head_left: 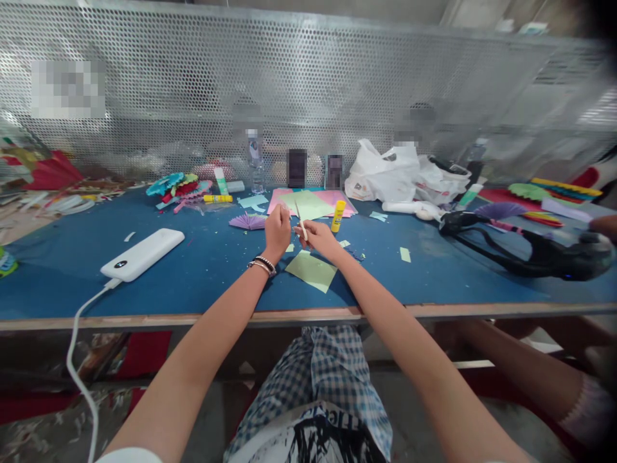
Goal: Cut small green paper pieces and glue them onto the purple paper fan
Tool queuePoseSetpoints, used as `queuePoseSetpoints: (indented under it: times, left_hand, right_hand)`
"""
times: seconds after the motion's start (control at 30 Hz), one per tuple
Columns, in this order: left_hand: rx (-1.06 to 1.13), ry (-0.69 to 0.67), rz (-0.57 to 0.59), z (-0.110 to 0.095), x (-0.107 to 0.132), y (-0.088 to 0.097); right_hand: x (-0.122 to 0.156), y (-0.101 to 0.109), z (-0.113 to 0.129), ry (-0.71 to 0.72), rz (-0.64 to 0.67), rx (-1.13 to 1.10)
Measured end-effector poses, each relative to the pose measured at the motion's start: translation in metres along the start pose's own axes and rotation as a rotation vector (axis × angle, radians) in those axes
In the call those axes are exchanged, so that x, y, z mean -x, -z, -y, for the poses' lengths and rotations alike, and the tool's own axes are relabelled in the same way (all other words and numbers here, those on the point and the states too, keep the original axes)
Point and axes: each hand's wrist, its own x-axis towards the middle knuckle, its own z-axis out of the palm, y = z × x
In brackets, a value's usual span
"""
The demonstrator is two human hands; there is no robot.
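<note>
Step in hand, by judgement: pleating. Left hand and right hand each clamp their grip on 1 narrow paper strip, held just above the blue worktop, near the green sheet. The next crease likely calls for even pressure.

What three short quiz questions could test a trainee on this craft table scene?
1. True or false: the white power bank lies left of the left hand.
2. What stands just beyond the right hand? A) yellow glue stick B) red cup C) black stapler
3. Both hands pinch a thin paper strip. What colour is the paper sheet lying beneath the right wrist?
Key: 1 true; 2 A; 3 green.
</note>
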Motion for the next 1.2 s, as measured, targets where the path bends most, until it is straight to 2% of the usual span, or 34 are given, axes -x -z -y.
queuePoseSetpoints:
  times: [0.1,0.23,0.33,0.43,0.6,0.7,0.8,0.87,1.0,1.2]
  left_hand:
    - [0.020,0.003,-0.007,-0.001,-0.002,0.002]
    - [0.011,0.008,-0.013,-0.004,-0.004,0.005]
    - [0.009,0.019,-0.008,-0.005,-0.004,0.006]
    - [0.012,0.022,0.014,-0.005,-0.004,0.006]
    - [-0.001,0.011,0.041,-0.002,-0.004,0.004]
    - [0.002,0.016,0.054,-0.001,-0.004,0.005]
    - [0.008,0.010,0.075,-0.001,-0.004,0.005]
    - [-0.001,-0.008,0.083,-0.002,-0.004,0.005]
    - [-0.027,-0.041,0.100,-0.003,-0.003,0.004]
    - [-0.028,-0.035,0.095,0.001,-0.004,0.003]
  right_hand:
    - [-0.002,0.002,-0.009,-0.016,-0.099,0.120]
    - [-0.003,0.007,-0.023,-0.112,-0.257,0.377]
    - [-0.005,0.011,-0.033,-0.085,-0.307,0.514]
    - [-0.006,0.012,-0.038,-0.051,-0.284,0.601]
    - [-0.003,0.004,-0.035,-0.154,-0.198,0.613]
    - [-0.002,0.003,-0.032,-0.163,-0.240,0.595]
    - [-0.004,0.005,-0.029,-0.124,-0.323,0.542]
    - [-0.005,0.008,-0.027,-0.089,-0.327,0.488]
    - [-0.005,0.010,-0.019,-0.019,-0.270,0.417]
    - [0.001,0.004,-0.009,0.028,-0.150,0.581]
